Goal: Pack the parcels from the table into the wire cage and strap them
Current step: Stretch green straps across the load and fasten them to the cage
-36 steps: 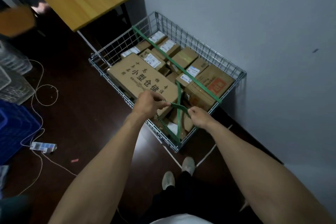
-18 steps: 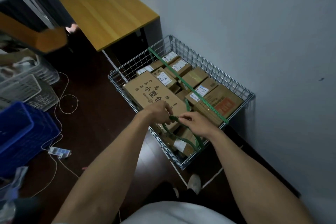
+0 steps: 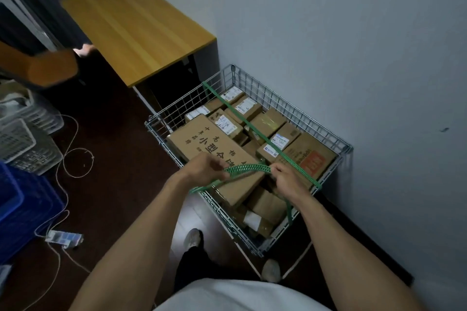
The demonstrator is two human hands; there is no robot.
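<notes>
"Parcels [image 3: 209, 144], entry one: where are they lying?"
"They are lying packed together inside the wire cage [image 3: 290, 106], several showing white labels. The cage is standing on the floor against the wall, just beside the wooden table [image 3: 136, 28]."
"Entry two, green strap [image 3: 261, 135]?"
"It is running diagonally over the cartons, from the far left side to the near right rim. A doubled strap length [image 3: 249, 168] is stretching between the hands."
"Entries three and four, the hands?"
"The left hand [image 3: 202, 169] is pinching one end of that length, fingers curled tight on it. The right hand [image 3: 288, 179] is gripping the other end, fingers closed round it."
"Sundries?"
"A blue crate [image 3: 15, 204] and white baskets [image 3: 17, 139] are sitting on the floor to the left, with a power strip [image 3: 63, 237] lying near them."
</notes>
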